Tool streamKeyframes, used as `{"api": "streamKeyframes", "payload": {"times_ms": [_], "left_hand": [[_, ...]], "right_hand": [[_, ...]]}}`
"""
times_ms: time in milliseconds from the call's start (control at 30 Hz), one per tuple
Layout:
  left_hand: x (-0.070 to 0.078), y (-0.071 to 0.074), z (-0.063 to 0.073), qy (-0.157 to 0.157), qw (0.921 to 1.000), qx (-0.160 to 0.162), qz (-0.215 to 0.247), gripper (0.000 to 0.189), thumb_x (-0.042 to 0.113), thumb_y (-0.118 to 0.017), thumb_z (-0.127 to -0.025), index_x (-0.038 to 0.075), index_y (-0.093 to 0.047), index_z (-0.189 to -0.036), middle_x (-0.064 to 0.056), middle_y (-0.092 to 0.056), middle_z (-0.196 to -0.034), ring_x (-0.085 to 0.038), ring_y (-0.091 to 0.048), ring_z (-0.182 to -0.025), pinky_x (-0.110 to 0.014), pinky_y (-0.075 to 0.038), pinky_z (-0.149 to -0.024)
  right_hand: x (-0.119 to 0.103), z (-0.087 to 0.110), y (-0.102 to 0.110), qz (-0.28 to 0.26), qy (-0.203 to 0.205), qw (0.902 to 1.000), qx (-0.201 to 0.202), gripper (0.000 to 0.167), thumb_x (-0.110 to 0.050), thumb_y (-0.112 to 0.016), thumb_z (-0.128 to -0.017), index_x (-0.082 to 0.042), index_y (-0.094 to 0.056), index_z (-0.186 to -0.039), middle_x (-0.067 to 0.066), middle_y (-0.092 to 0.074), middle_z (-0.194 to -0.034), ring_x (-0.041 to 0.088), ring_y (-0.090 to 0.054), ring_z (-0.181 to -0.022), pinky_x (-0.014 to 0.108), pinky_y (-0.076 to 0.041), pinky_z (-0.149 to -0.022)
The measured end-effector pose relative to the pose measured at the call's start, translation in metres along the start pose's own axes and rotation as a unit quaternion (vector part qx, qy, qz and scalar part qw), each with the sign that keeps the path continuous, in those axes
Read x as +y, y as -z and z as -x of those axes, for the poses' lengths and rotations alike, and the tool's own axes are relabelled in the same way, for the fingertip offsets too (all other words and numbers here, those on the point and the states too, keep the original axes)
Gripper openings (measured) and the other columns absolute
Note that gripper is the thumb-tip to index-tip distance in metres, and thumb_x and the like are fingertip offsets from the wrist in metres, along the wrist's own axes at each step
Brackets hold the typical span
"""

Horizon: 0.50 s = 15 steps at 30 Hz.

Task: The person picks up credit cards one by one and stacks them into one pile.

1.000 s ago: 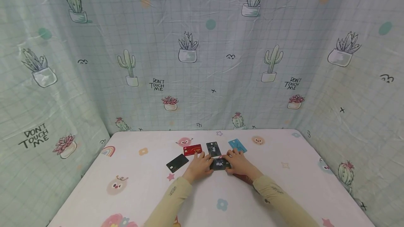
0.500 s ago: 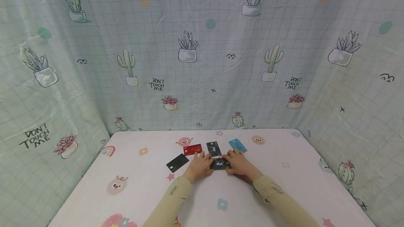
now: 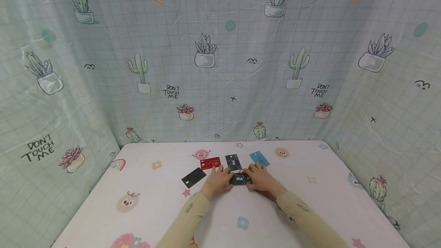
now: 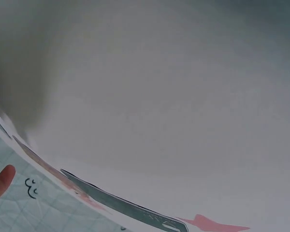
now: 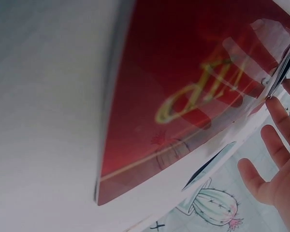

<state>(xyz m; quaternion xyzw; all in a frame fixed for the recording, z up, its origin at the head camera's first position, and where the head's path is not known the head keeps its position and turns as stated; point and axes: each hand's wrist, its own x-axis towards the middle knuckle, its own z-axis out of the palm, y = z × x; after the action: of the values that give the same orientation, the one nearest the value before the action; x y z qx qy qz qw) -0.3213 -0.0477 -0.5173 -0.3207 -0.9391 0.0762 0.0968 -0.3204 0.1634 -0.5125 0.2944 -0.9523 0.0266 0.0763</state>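
In the head view a black Vip card (image 3: pixel 240 179) lies crosswise between both hands, its lettering upside down. My left hand (image 3: pixel 217 181) pinches its left end; my right hand (image 3: pixel 262 180) pinches the right end. Part of a red card (image 3: pixel 266 194) shows beneath the right hand and wrist. From the right wrist, that red VIP card (image 5: pixel 183 96) looms large, glossy with reflections, and the right hand's fingers (image 5: pixel 275 150) reach toward a dark card edge (image 5: pixel 286 63). Only two fingertips (image 4: pixel 2 182) of the left hand enter the left wrist view.
Behind the hands lie a red VIP card (image 3: pixel 210 163), a dark grey Vip card (image 3: pixel 233 162) and a blue card (image 3: pixel 259 159). A plain black card (image 3: pixel 193 178) sits left of the left hand. Cactus-print curtain (image 3: pixel 220 79) surrounds the patterned white table (image 3: pixel 155 194).
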Motion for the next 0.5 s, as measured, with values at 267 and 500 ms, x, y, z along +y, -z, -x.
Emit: {"api": "streamKeyframes", "payload": {"times_ms": [267, 500], "left_hand": [[0.0012, -0.0014, 0.0001, -0.002, 1.0, 0.008, 0.001, 0.048, 0.048, -0.051, -0.085, 0.02, -0.051, -0.124, -0.001, -0.051, -0.123, -0.025, -0.045, -0.114, -0.052, -0.034, -0.098], [0.0029, 0.0014, 0.003, -0.007, 0.9996, 0.022, -0.016, 0.048, 0.047, -0.051, -0.085, 0.02, -0.05, -0.125, -0.001, -0.052, -0.121, -0.023, -0.045, -0.111, -0.05, -0.036, -0.097]], "right_hand": [[-0.0015, 0.0011, 0.0034, -0.01, -0.021, 0.9995, -0.019, 0.053, -0.04, -0.064, -0.076, -0.014, -0.05, -0.12, 0.009, -0.05, -0.107, 0.029, -0.04, -0.102, 0.051, -0.035, -0.083], [0.0012, 0.0036, 0.0036, -0.012, -0.026, 0.9996, -0.01, 0.056, -0.041, -0.065, -0.075, -0.016, -0.049, -0.123, 0.007, -0.05, -0.107, 0.028, -0.041, -0.104, 0.051, -0.036, -0.084]]}}
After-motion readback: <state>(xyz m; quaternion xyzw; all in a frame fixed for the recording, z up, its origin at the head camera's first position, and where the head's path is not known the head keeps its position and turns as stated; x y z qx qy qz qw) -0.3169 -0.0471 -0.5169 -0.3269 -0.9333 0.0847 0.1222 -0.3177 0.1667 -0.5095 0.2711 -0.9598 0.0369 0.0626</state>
